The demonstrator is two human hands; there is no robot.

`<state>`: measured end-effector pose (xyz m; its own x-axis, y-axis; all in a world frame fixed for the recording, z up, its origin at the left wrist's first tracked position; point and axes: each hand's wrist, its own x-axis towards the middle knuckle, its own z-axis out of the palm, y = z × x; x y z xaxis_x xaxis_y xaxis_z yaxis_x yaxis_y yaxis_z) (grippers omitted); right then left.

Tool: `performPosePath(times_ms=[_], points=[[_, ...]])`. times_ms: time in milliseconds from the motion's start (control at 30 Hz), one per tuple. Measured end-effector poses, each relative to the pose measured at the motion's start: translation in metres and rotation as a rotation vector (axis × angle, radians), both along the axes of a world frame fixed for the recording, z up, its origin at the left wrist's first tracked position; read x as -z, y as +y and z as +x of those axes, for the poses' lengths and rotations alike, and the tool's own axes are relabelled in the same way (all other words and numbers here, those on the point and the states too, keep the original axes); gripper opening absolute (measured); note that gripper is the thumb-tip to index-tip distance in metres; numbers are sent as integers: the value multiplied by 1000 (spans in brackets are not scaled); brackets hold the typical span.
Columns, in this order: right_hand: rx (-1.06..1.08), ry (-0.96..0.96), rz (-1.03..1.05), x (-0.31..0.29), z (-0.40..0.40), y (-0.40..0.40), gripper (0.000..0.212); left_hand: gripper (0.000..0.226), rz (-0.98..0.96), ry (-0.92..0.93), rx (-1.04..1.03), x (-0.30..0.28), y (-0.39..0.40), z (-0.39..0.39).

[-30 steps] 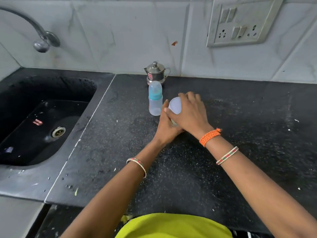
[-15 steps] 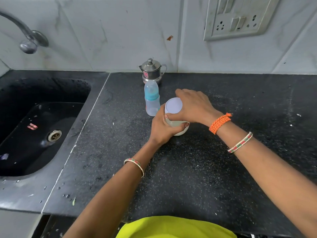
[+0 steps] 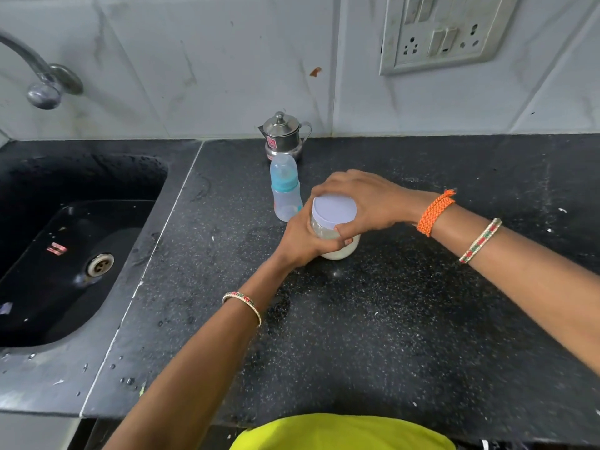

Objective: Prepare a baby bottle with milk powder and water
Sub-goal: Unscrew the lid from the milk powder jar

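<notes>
Clear plastic forms the powder jar (image 3: pixel 336 245), which holds a white layer at its base and carries a flat white lid (image 3: pixel 334 211); it stands on the black speckled countertop (image 3: pixel 373 336), near the middle of the slab. Left hand (image 3: pixel 303 243) wraps closed around the jar's body from the sink side, while right hand (image 3: pixel 363 203) arches over the top with fingers and thumb clamped on the lid's rim. Just beyond the left hand stands the baby bottle (image 3: pixel 285 193), upright, with a translucent body, a teal collar and a clear domed cap; whether it touches the jar cannot be told. Behind the bottle, close to the wall, sits a small lidded steel pot (image 3: pixel 285 136) with a spout and side handle. Open counter extends to the right of the hands and toward the near edge, where a yellow-green garment (image 3: pixel 341 433) shows. A pale seam (image 3: pixel 168 219) separates the counter from the black sink (image 3: pixel 74 248), whose basin shows a metal drain (image 3: pixel 100 264) and scattered droplets on its surround. A chrome tap (image 3: pixel 39 76) curves in from the upper left. Grey-veined white tiles (image 3: pixel 211 60) back the counter, and a switch-and-socket plate (image 3: pixel 444 30) is mounted at upper right. An orange braided thread (image 3: pixel 435 212) and a beaded bangle (image 3: pixel 480 240) circle the right wrist; a similar bangle (image 3: pixel 243 305) circles the left.
</notes>
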<state>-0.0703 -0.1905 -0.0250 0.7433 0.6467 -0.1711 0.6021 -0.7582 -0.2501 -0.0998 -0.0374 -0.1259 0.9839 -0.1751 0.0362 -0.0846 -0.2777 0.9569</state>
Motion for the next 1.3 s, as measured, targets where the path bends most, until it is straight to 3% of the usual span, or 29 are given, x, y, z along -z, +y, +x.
performPosePath(times_ms=[133, 267, 333, 433, 500, 633, 700, 800, 867, 933, 967, 1067, 1133, 1233, 1300], points=[[30, 86, -136, -24, -7, 4, 80, 80, -5, -29, 23, 3, -1, 0], [373, -48, -316, -31, -21, 30, 80, 81, -7, -34, 51, 5, 0, 0], [443, -114, -343, -33, -26, 42, 77, 80, 3, -31, 58, 5, 0, 0], [361, -126, -349, -33, -26, 49, 64, 68, -1, -33, 46, 5, -1, -1], [265, -28, -450, -39, -23, 50, 57, 78, -12, -26, 41, 4, 0, -1], [28, 219, -528, -50, -9, 43, 88, 80, -13, -18, 43, 3, 0, -2], [85, 162, -493, -46, -8, 41, 88, 76, -9, -40, 42, 4, -1, -2], [344, -47, -357, -44, -20, 47, 70, 70, -22, -30, 45, 8, 0, -1], [330, -138, -380, -42, -26, 49, 61, 72, -19, -22, 47, 9, 0, -1], [222, -104, -439, -45, -25, 49, 50, 76, -19, -26, 42, 8, 0, -1], [172, -32, -462, -48, -23, 47, 51, 81, -17, -28, 34, 8, -1, -1], [53, 174, -504, -54, -16, 41, 81, 87, -19, -16, 15, 10, -2, 0], [95, 112, -479, -50, -17, 38, 82, 80, -19, -20, 14, 9, -2, -1], [321, -47, -416, -44, -25, 39, 74, 73, -14, -32, 12, 10, -1, -1], [279, -102, -474, -41, -25, 39, 65, 78, -22, -32, 11, 11, -1, -2]])
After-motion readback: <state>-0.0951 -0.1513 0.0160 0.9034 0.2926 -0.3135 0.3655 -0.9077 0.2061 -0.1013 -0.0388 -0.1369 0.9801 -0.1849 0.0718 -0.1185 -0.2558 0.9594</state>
